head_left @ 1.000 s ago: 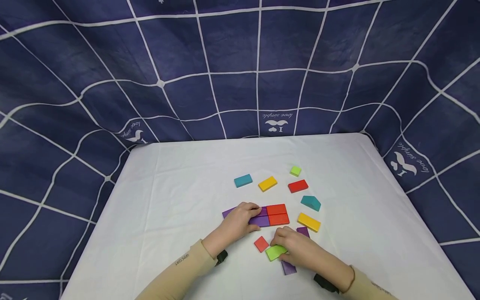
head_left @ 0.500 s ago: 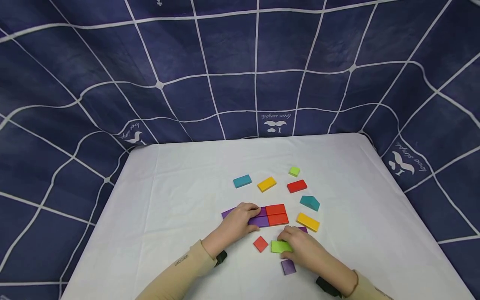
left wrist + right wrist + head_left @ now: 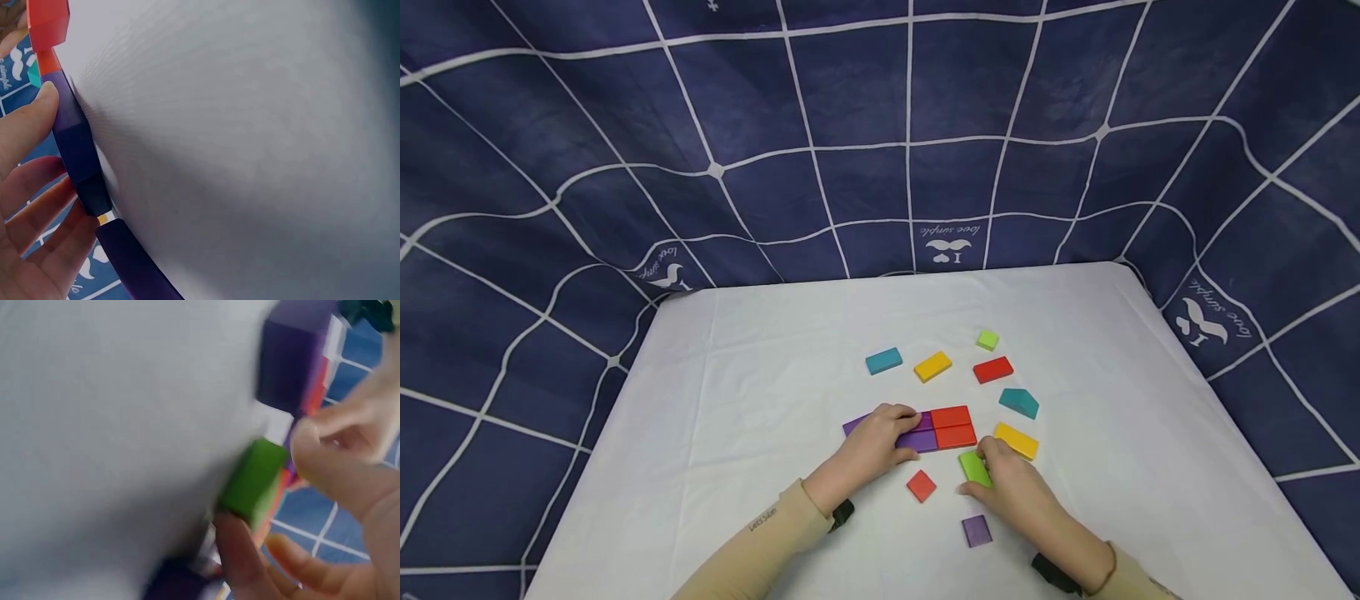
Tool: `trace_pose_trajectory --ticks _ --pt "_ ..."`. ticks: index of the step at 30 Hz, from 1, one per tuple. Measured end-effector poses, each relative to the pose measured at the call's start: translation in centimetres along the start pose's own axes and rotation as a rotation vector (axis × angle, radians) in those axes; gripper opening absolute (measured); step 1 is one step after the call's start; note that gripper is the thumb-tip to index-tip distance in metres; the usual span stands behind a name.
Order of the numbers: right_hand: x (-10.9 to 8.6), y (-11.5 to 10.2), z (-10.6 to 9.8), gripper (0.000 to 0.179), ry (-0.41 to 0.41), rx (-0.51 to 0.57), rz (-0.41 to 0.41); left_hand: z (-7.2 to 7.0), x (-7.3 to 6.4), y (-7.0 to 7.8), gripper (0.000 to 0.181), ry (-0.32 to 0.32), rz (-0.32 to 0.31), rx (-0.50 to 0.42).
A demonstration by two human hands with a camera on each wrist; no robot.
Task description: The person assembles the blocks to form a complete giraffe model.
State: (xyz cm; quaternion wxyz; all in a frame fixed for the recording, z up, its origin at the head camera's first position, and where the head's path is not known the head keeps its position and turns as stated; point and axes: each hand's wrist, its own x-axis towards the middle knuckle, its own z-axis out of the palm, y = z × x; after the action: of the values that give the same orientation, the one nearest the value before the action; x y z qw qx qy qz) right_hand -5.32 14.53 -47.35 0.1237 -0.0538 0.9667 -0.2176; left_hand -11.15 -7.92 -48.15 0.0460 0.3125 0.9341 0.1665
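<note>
Txt "love simple" [image 3: 950, 231], "I" [image 3: 957, 257], heart [image 3: 941, 258] & mustache sign [image 3: 948, 245] are printed upside-down on blue cloth [image 3: 857, 183], back ctr; repeated at sides. L sleeve [image 3: 748, 557] print [image 3: 762, 520] can't be read.

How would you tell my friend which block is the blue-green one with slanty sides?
On the big white tabletop, find the person's right hand, holding a green block. Just beyond that hand lies a yellow block, and past it, before a red block, is the blue-green block. Its ends slant, while both those neighbours are plain rectangles.
</note>
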Motion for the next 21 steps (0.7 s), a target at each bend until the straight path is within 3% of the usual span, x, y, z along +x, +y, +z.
trace_pose_trajectory --ticks 6,14,21 --pt "-0.4 0.3 -0.7 0.056 -0.042 0.039 -0.060 -0.1 0.0 0.0 0.060 -0.005 -0.002 -0.005" --pt "-0.6 0.5 -0.4 0.051 0.026 0.042 -0.070 -0.1 0.0 0.0 0.060 -0.003 -0.002 -0.013" --pt "0.1 0.8 -1.2 0.056 0.015 0.054 -0.103 0.0 0.0 0.0 0.060 0.003 0.002 -0.011"
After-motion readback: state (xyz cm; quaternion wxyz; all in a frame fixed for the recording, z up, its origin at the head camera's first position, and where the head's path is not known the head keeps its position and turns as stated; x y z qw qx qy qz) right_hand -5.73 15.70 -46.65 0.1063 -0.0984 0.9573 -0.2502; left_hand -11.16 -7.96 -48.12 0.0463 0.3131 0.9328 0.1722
